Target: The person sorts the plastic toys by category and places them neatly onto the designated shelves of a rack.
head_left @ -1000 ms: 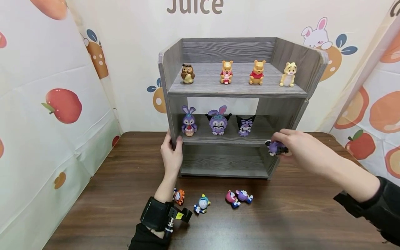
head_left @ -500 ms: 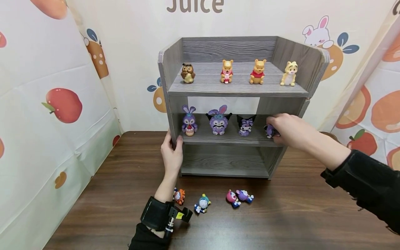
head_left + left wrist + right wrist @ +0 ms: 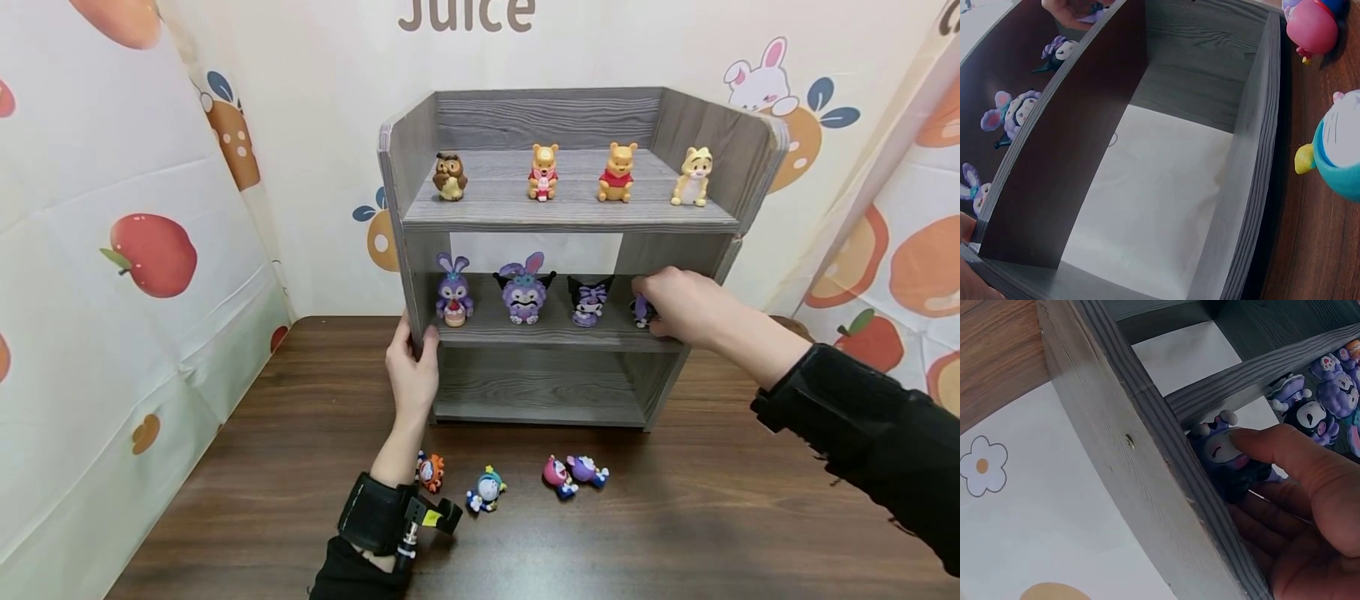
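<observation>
Purple figurine (image 3: pixel 1215 450) | moved into middle tier (image 3: pixel 551 333) | right hand (image 3: pixel 686 307) pinching | left hand (image 3: pixel 412 367) gripping sidewall (image 3: pixel 426 258)

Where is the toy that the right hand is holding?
In the head view, the right hand pinches the purple toy at the right end of the middle shelf, right of the black-hooded toy.

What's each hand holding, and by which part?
Right hand: purple-and-black figurine, thumb on its face, fingertips hidden. Left hand: grey shelf, by its left side edge.
</observation>
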Demonstrator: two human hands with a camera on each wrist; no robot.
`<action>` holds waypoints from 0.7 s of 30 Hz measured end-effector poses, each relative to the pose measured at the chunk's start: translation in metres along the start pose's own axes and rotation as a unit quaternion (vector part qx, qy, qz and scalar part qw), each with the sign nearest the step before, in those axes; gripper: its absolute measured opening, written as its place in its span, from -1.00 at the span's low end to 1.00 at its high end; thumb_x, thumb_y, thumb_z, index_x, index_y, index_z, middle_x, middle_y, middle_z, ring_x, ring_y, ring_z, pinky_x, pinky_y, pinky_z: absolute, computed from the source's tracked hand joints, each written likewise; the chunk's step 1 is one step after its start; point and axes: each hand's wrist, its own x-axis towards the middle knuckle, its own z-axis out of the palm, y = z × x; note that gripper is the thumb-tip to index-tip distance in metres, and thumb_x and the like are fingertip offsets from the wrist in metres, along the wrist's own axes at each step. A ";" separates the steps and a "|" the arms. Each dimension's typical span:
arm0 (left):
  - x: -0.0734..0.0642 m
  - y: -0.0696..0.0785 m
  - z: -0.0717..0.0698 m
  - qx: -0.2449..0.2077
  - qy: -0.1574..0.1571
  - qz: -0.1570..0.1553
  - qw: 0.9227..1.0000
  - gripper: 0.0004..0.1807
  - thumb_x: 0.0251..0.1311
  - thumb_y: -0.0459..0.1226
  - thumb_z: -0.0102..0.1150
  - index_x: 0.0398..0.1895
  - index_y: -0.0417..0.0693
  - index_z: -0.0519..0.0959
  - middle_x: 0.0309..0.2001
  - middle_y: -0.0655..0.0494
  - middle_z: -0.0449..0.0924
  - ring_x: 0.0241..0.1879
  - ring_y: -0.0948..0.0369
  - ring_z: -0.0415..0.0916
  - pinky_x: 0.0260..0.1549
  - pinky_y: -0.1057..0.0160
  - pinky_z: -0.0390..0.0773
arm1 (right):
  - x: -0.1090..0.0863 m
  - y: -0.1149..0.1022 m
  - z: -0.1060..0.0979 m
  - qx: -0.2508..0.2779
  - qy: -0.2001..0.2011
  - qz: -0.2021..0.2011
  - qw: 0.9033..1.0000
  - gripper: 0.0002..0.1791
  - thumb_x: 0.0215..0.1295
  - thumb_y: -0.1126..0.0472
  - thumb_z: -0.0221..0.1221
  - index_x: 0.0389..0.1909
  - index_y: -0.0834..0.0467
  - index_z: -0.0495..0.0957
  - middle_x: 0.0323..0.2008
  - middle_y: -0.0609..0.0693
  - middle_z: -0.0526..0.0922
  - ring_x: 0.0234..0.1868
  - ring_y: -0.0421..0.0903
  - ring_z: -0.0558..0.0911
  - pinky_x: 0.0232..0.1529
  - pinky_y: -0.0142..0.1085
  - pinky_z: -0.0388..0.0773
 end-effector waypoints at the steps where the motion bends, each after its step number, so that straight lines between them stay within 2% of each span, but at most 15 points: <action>1: 0.000 0.000 0.000 0.000 0.000 -0.001 1.000 -0.56 0.10 -0.58 -0.09 0.11 -0.47 0.29 0.11 -0.29 0.30 0.04 -0.05 0.34 -0.13 0.36 0.37 | 0.000 0.000 0.000 0.002 -0.002 0.002 1.000 -0.73 -0.27 0.50 0.22 -0.42 0.33 0.45 -0.60 0.07 0.47 -0.62 -0.07 0.40 -0.64 -0.21 0.31; 9: 0.000 0.000 0.000 0.002 0.002 -0.001 1.000 -0.56 0.09 -0.58 -0.09 0.11 -0.47 0.29 0.11 -0.29 0.30 0.05 -0.05 0.33 -0.11 0.32 0.38 | 0.001 -0.002 0.000 0.005 -0.005 0.010 1.000 -0.78 -0.25 0.52 0.20 -0.53 0.29 0.40 -0.67 0.03 0.40 -0.64 -0.08 0.33 -0.65 -0.23 0.26; 15: 0.000 0.001 0.000 0.005 0.003 -0.003 1.000 -0.56 0.09 -0.58 -0.09 0.11 -0.46 0.30 0.13 -0.28 0.29 0.05 -0.01 0.33 -0.10 0.27 0.38 | 0.001 -0.003 0.001 0.005 0.001 0.017 1.000 -0.74 -0.24 0.51 0.21 -0.42 0.35 0.42 -0.63 0.07 0.43 -0.62 -0.05 0.39 -0.63 -0.17 0.32; 21: 0.000 0.000 0.000 0.002 0.001 -0.005 1.000 -0.56 0.09 -0.57 -0.09 0.11 -0.46 0.30 0.13 -0.28 0.29 0.07 0.01 0.32 -0.05 0.12 0.34 | -0.002 -0.006 -0.001 0.016 0.010 0.029 0.999 -0.65 -0.21 0.47 0.23 -0.28 0.39 0.44 -0.49 0.17 0.51 -0.51 0.02 0.48 -0.56 -0.11 0.38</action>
